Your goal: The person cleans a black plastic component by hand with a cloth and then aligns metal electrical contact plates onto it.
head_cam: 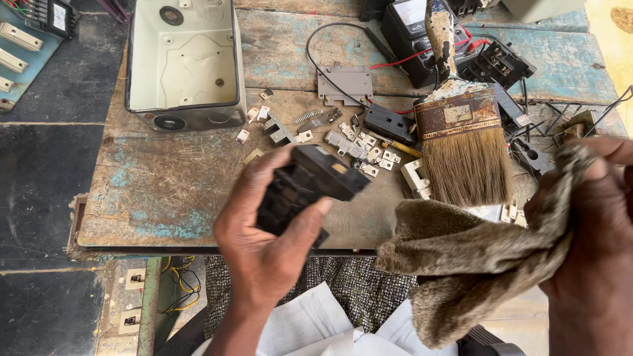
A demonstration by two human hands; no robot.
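Left hand point(264, 244) closed around black plastic block point(306, 188), held above front edge of worn wooden table point(165, 191). Right hand point(593, 264) gripping brown furry cloth point(461, 264), hanging just beside the block, not touching it. Behind: paintbrush point(461, 132) lying on table w/ bristles toward the person, small metal parts point(356, 148) scattered in the middle, open grey box point(184, 62) at back left.

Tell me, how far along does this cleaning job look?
Done: the grey metal box sits open, small metal parts spread on the worn wooden table. In hand: left hand holds a black plastic block, right hand a brown furry cloth. Left: reassembly, seemingly.
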